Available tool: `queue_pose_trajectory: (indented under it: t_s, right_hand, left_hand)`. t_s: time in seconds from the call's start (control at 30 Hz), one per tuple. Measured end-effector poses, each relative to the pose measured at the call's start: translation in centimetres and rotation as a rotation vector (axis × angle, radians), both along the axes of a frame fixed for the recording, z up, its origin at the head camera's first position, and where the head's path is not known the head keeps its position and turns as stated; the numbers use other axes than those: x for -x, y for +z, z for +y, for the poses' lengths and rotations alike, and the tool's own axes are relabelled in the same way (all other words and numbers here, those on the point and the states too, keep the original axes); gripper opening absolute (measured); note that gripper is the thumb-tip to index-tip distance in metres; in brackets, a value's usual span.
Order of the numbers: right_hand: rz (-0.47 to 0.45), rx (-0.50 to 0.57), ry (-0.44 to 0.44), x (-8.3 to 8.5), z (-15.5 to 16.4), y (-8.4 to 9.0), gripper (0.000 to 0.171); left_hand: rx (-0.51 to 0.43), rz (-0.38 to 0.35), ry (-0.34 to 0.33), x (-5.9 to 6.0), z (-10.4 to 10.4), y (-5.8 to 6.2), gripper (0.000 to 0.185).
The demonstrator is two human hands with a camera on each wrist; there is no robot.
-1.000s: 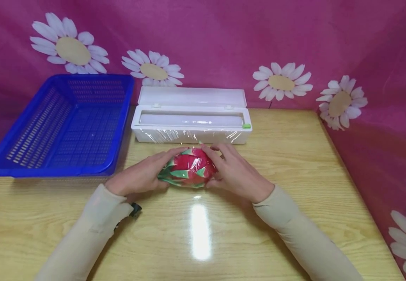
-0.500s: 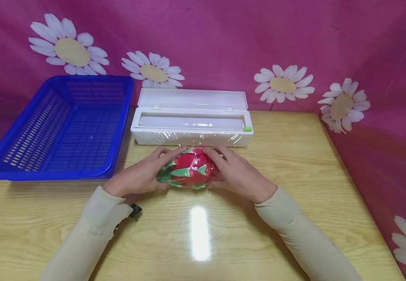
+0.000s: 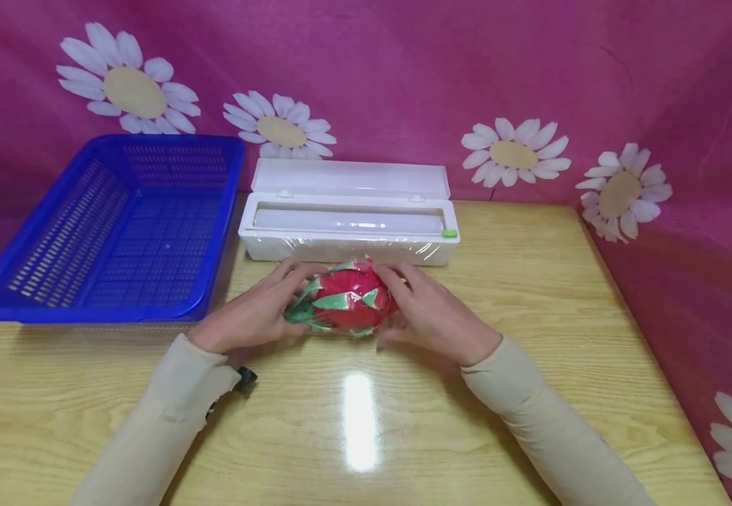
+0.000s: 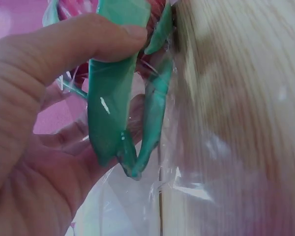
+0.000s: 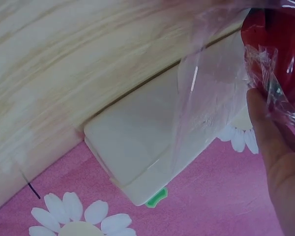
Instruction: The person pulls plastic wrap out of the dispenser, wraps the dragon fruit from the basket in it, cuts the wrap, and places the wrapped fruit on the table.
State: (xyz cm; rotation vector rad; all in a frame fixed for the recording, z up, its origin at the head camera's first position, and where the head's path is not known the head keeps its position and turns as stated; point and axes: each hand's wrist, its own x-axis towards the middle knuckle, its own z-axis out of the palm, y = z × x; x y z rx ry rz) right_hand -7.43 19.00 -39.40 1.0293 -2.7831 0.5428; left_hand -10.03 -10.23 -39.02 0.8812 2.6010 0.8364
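A red dragon fruit (image 3: 347,299) with green scales lies on its side between both hands, wrapped in shiny cling film. My left hand (image 3: 264,306) grips its leafy end; in the left wrist view the thumb (image 4: 108,42) presses on a green scale (image 4: 110,108). Around the red end curl the fingers of my right hand (image 3: 425,309), seen at the right edge of the right wrist view. Clear film (image 5: 194,93) stretches from the fruit to a white cling film dispenser (image 3: 349,247) just behind it. The dispenser's lid stands up, with a film roll (image 3: 347,219) inside.
At the left stands a blue plastic basket (image 3: 87,313) with slotted walls. A green slider (image 3: 450,233) sits at the dispenser's right end. The wooden table (image 3: 530,302) meets a pink flowered cloth (image 3: 391,77) at the back and right.
The dragon fruit has turned slightly between my hands, its front scales shifting up and away from me. My fingers have moved a little with it; dispenser and basket stay put.
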Motion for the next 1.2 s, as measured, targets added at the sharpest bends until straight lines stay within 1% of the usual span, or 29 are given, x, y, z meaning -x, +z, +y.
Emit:
queue_pose_trajectory:
  t_s: [0.17,0.33,0.53,0.67,0.77,0.83,0.9,1.07,1.2]
  right_hand:
    - [-0.001,-0.047,-0.047,-0.1,-0.1,-0.1,0.106]
    - [0.006,-0.054,-0.054,0.0,-0.2,-0.1,0.106]
    - [-0.015,-0.029,-0.045,0.1,-0.1,-0.2,0.111]
    - [-0.02,-0.01,-0.031,0.3,0.0,-0.3,0.118]
    - [-0.023,-0.002,-0.021,0.4,0.1,-0.3,0.124]
    - [-0.022,-0.006,-0.022,0.5,0.2,-0.3,0.125]
    - [-0.017,-0.009,-0.026,0.5,0.2,-0.3,0.122]
    - [0.015,-0.03,-0.043,0.4,0.1,-0.4,0.106]
    - [0.036,-0.038,-0.059,0.3,0.0,-0.6,0.099]
  left_hand:
    - [0.019,0.016,0.004,0.0,0.1,0.0,0.087]
    - [0.014,0.034,0.01,0.1,0.1,-0.2,0.088]
    - [0.014,0.023,0.002,0.0,0.1,-0.3,0.092]
    - [0.029,0.007,0.002,-0.1,0.2,-0.3,0.102]
    - [0.05,0.033,-0.002,-0.2,0.5,-0.3,0.105]
    - [0.067,0.063,-0.002,-0.3,0.8,-0.3,0.104]
    - [0.078,0.092,0.004,-0.4,1.1,-0.3,0.101]
    - [0.105,0.151,0.014,-0.5,1.4,-0.5,0.096]
    - [0.117,0.17,0.021,-0.6,1.4,-0.6,0.096]
